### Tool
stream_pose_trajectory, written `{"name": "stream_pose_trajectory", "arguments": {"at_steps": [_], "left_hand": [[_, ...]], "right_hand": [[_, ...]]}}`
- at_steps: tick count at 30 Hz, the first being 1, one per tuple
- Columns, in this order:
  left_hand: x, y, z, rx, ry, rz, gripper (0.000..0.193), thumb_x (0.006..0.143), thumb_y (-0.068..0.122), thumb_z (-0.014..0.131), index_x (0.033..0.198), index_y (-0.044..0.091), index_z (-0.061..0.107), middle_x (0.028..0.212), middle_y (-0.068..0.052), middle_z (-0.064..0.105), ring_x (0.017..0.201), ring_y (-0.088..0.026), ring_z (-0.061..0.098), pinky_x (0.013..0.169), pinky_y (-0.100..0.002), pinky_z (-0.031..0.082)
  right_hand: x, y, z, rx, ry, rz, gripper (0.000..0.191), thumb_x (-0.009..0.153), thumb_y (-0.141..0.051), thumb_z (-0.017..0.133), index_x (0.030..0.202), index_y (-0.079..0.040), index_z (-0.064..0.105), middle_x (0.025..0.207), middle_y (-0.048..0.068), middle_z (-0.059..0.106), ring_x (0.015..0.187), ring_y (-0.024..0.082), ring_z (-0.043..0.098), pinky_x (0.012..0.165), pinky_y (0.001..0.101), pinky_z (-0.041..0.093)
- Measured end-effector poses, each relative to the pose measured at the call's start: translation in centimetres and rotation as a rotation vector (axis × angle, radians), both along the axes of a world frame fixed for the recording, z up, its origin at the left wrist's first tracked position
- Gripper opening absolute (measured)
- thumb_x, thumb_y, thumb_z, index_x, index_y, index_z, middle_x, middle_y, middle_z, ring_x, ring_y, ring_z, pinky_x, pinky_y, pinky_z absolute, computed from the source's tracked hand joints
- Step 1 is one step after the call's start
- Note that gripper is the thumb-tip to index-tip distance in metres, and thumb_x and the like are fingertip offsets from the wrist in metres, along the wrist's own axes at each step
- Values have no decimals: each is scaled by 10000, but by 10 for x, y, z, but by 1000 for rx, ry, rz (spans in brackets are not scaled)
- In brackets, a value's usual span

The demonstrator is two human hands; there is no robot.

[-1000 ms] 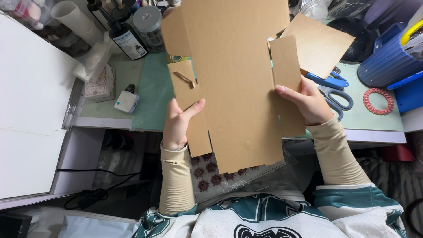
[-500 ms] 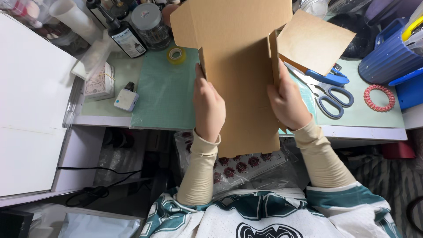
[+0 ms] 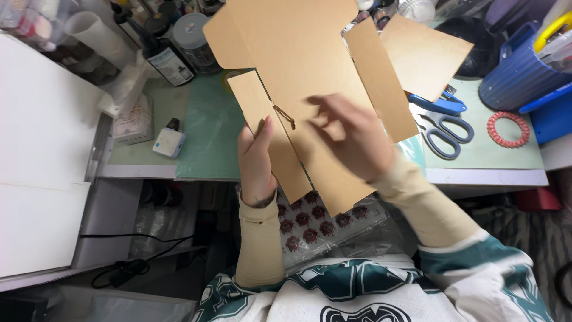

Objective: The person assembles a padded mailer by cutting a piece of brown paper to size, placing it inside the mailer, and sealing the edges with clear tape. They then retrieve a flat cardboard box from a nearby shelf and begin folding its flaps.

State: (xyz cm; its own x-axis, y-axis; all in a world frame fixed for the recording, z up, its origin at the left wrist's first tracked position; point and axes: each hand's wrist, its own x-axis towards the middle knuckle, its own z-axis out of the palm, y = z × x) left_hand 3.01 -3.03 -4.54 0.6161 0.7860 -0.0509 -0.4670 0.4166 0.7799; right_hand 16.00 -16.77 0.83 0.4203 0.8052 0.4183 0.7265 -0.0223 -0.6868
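Note:
I hold a flat brown cardboard box blank (image 3: pixel 298 53) with several flaps up in front of me, over the desk edge. My left hand (image 3: pixel 257 158) grips its lower left side flap (image 3: pixel 262 116) from behind, thumb on the front. My right hand (image 3: pixel 351 134) is blurred and lies across the front of the blank near its middle, fingers spread toward the slot in the left flap. The blank's right flap (image 3: pixel 381 83) stands folded forward beside my right hand.
A green cutting mat (image 3: pixel 205 131) covers the desk. Blue-handled scissors (image 3: pixel 444 128), a red ring (image 3: pixel 508 129) and a blue basket (image 3: pixel 518 74) lie right. A dark bottle (image 3: pixel 161 56), jars and a small white device (image 3: pixel 168 142) sit left. A white panel (image 3: pixel 42 155) fills the far left.
My right hand left the blank's right edge and moved across its front toward the middle. The left flap swung out into view again, and my left hand shifted onto it.

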Motion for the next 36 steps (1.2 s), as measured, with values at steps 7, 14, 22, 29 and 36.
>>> {"name": "stream_pose_trajectory", "arguments": {"at_steps": [7,14,22,29,36], "left_hand": [[-25,7,6,23,20,94,231,1047,125,611,1206,-42,600,1125,-139,674,974,-201,652,825,-360,539],[-87,53,28,181,-13,221,264,1019,90,592,1251,-36,598,1216,-143,679,1092,-245,686,950,-414,575],[-69,59,6,89,54,95,395,1001,41,608,1386,-6,531,1279,-97,644,1152,-211,642,1009,-380,516],[-22,47,-1,316,63,-20,577,1037,108,605,1570,48,392,1354,-56,599,1236,-132,562,1103,-313,441],[-11,65,-9,654,178,-21,382,1087,118,602,1435,-7,505,1283,-62,645,1138,-119,624,1020,-298,521]], "right_hand": [[-17,24,-39,45,-360,152,417,840,39,621,1257,48,643,1192,148,598,1061,292,640,876,359,561],[99,-8,-43,146,-301,-225,169,988,44,658,1140,-8,712,1095,132,691,949,263,706,800,336,570],[116,-31,-20,103,270,-145,241,1067,-139,610,1275,-37,678,1201,65,725,938,126,699,778,258,558],[87,-24,-28,183,482,59,479,1071,-52,621,1514,4,448,1218,59,682,1049,70,643,881,243,543],[102,-19,-33,198,526,97,390,1094,-42,605,1462,-2,481,1261,1,631,1120,51,614,949,241,542]]}}
